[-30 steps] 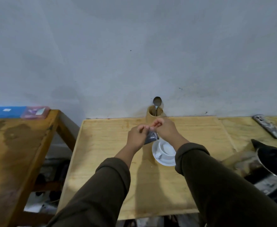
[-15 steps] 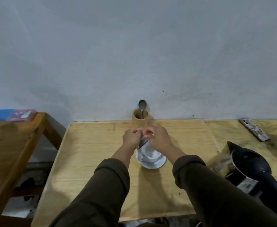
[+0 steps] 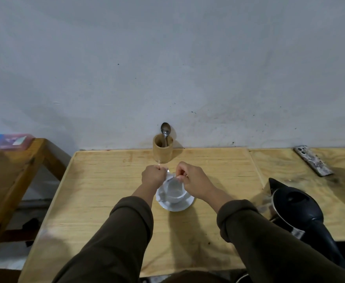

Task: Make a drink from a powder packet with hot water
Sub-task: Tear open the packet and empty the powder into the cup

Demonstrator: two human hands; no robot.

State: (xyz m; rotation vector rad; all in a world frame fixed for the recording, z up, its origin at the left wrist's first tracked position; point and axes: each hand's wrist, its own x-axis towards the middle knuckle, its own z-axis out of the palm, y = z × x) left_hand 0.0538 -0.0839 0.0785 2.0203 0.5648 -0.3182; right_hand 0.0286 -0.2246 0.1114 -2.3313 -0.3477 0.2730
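Packet [image 3: 172, 183], blurred and partly hidden by both hands, hangs just above one white cup [image 3: 174, 194] on one saucer [image 3: 185, 205] on the tabletop [image 3: 106, 190]. Left hand [image 3: 153, 176] fingers are closed on its left top corner, right hand [image 3: 192, 181] fingers pinch its right top edge; whether it is torn open is hard to tell. One spoon [image 3: 165, 129] stands in one wooden holder [image 3: 162, 149] by the wall. One black kettle [image 3: 298, 207] sits at right, cut off below. One phone [image 3: 312, 163] lies far right
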